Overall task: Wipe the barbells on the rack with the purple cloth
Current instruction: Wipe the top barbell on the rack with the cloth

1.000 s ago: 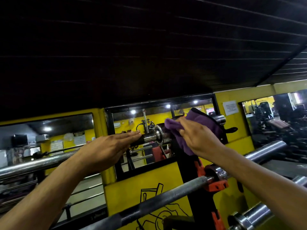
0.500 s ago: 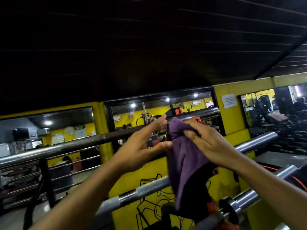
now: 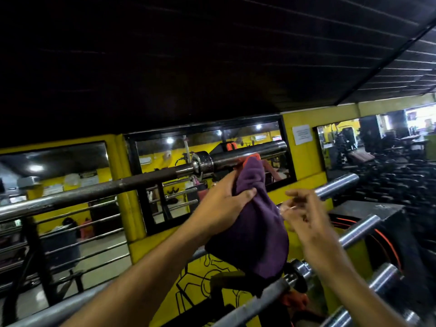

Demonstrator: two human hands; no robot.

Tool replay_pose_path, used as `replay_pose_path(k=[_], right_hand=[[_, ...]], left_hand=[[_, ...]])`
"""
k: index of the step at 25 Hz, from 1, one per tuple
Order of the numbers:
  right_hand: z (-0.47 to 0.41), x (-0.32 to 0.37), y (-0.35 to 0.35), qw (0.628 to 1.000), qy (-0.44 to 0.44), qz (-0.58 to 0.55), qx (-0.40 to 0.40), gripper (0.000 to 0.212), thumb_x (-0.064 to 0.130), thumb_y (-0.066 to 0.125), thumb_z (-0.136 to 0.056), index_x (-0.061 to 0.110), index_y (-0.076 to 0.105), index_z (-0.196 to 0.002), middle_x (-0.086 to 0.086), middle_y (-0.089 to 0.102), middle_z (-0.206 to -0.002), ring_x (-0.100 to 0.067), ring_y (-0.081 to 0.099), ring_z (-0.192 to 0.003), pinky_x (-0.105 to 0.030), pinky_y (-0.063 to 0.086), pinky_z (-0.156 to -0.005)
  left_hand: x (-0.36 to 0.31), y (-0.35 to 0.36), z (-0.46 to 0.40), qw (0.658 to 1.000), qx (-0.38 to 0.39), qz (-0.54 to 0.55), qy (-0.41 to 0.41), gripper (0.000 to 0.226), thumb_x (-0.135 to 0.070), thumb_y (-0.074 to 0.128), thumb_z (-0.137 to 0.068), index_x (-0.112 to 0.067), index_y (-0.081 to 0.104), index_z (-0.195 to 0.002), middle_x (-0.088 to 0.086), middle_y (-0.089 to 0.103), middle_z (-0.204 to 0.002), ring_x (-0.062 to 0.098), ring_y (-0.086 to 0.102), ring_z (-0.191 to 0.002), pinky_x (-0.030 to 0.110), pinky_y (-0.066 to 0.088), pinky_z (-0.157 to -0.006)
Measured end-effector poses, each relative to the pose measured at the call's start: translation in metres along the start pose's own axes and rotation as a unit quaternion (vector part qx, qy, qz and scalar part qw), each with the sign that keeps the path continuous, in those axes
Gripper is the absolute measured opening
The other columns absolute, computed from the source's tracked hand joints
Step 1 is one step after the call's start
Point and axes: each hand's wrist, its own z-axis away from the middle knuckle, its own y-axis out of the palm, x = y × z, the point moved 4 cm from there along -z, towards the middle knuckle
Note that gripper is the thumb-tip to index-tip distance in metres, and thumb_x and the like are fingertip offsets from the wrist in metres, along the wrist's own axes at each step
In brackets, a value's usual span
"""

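Purple cloth (image 3: pixel 254 223) bunched in left hand (image 3: pixel 221 206), fingers + thumb curled round its upper part, rest hangs down as a loose bag. Top of cloth sits right under the sleeve of the top barbell (image 3: pixel 146 182), touching or nearly, can't tell which. Right hand (image 3: pixel 306 218) just beside the cloth on its right, blurred, fingers loosely bent; a thin glint between the fingertips, can't tell if it holds anything.

Top barbell runs from lower left up to the collar at centre, sleeve end stops short of the paper notice (image 3: pixel 302 134) on the yellow wall (image 3: pixel 304 161). Lower barbells (image 3: pixel 361 234) stacked to the right and below, sleeve ends poking out toward the room; cloth's bottom edge hangs close above one of them. Rack upright (image 3: pixel 226 293) black w/ orange hooks, directly under the cloth.

Room: gap between top bar and next bar down is open on the left side. Right side tight w/ sleeve ends. Mirror (image 3: pixel 165 185) behind the bars.
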Motion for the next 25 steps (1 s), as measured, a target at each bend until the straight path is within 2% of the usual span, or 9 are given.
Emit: replay_pose_path(k=[2, 5, 7, 9, 13, 16, 19, 23, 25], right_hand=[[0.015, -0.017, 0.021, 0.962, 0.120, -0.243, 0.028, 0.041, 0.050, 0.054, -0.091, 0.027, 0.058, -0.125, 0.013, 0.074, -0.108, -0.008, 0.072, -0.096, -0.022, 0.059, -0.068], [-0.003, -0.025, 0.013, 0.867, 0.214, -0.447, -0.057, 0.060, 0.060, 0.040, -0.099, 0.011, 0.065, -0.123, -0.017, 0.075, -0.108, -0.031, 0.075, -0.088, -0.039, 0.062, -0.064], [-0.021, -0.033, -0.004, 0.827, 0.246, -0.485, -0.142, 0.060, 0.063, 0.035, -0.100, 0.013, 0.065, -0.114, -0.014, 0.077, -0.090, -0.031, 0.075, -0.074, -0.039, 0.060, -0.053], [-0.039, -0.046, -0.017, 0.811, 0.276, -0.473, -0.206, 0.058, 0.068, 0.037, -0.098, 0.018, 0.063, -0.114, -0.013, 0.076, -0.092, -0.035, 0.073, -0.081, -0.040, 0.058, -0.060], [-0.080, -0.051, -0.015, 0.810, 0.290, -0.440, -0.256, 0.055, 0.069, 0.037, -0.097, 0.021, 0.061, -0.109, -0.010, 0.069, -0.100, -0.031, 0.065, -0.091, -0.044, 0.055, -0.078], [-0.125, -0.046, 0.009, 0.819, 0.281, -0.432, -0.252, 0.066, 0.077, 0.035, -0.093, 0.021, 0.056, -0.122, -0.010, 0.066, -0.110, -0.033, 0.062, -0.100, -0.056, 0.047, -0.100], [-0.178, -0.035, 0.044, 0.838, 0.272, -0.409, -0.238, 0.073, 0.075, 0.032, -0.095, 0.023, 0.043, -0.146, -0.014, 0.061, -0.123, -0.036, 0.058, -0.116, -0.056, 0.041, -0.108], [-0.200, -0.029, 0.070, 0.833, 0.267, -0.403, -0.271, 0.063, 0.055, 0.029, -0.106, 0.010, 0.038, -0.150, -0.018, 0.059, -0.119, -0.038, 0.060, -0.106, -0.044, 0.047, -0.100], [-0.191, -0.040, 0.082, 0.842, 0.267, -0.394, -0.255, 0.064, 0.056, 0.033, -0.105, 0.009, 0.046, -0.147, -0.013, 0.065, -0.096, -0.042, 0.066, -0.103, -0.049, 0.055, -0.089]], left_hand=[[-0.021, 0.034, 0.004, 0.994, 0.106, 0.019, 0.020, 0.031, -0.039, 0.060, -0.097, -0.033, 0.056, -0.128, -0.014, 0.065, -0.120, 0.003, 0.063, -0.105, 0.039, 0.056, -0.093], [-0.043, 0.054, 0.007, 0.967, 0.240, -0.039, 0.070, 0.035, -0.034, 0.044, -0.106, -0.026, 0.052, -0.138, -0.010, 0.059, -0.129, 0.005, 0.057, -0.114, 0.031, 0.054, -0.095], [-0.043, 0.027, -0.014, 0.950, 0.170, -0.208, 0.162, 0.039, -0.034, 0.037, -0.108, -0.030, 0.047, -0.145, -0.011, 0.054, -0.141, 0.004, 0.049, -0.125, 0.029, 0.043, -0.107], [-0.035, -0.017, -0.036, 0.904, 0.088, -0.364, 0.207, 0.045, -0.035, 0.032, -0.108, -0.033, 0.032, -0.153, -0.012, 0.036, -0.157, 0.003, 0.032, -0.140, 0.024, 0.026, -0.115], [0.011, -0.096, -0.060, 0.851, 0.103, -0.492, 0.151, 0.056, -0.038, 0.024, -0.107, -0.033, -0.003, -0.157, -0.019, -0.007, -0.163, -0.009, -0.008, -0.143, 0.025, 0.000, -0.123], [0.038, -0.112, -0.065, 0.832, 0.135, -0.528, 0.101, 0.057, -0.040, 0.020, -0.106, -0.040, -0.015, -0.151, -0.027, -0.018, -0.154, -0.004, -0.005, -0.144, 0.040, 0.004, -0.126], [0.048, -0.113, -0.071, 0.843, 0.130, -0.510, 0.109, 0.057, -0.041, 0.018, -0.106, -0.040, -0.014, -0.153, -0.026, -0.018, -0.154, 0.000, -0.005, -0.148, 0.048, 0.010, -0.125], [0.049, -0.113, -0.074, 0.848, 0.136, -0.498, 0.123, 0.058, -0.042, 0.018, -0.105, -0.041, -0.016, -0.153, -0.029, -0.019, -0.153, -0.007, -0.009, -0.144, 0.037, 0.009, -0.126], [0.049, -0.112, -0.074, 0.850, 0.138, -0.494, 0.117, 0.058, -0.044, 0.017, -0.104, -0.041, -0.015, -0.153, -0.030, -0.019, -0.153, -0.007, -0.008, -0.144, 0.034, 0.009, -0.126]])
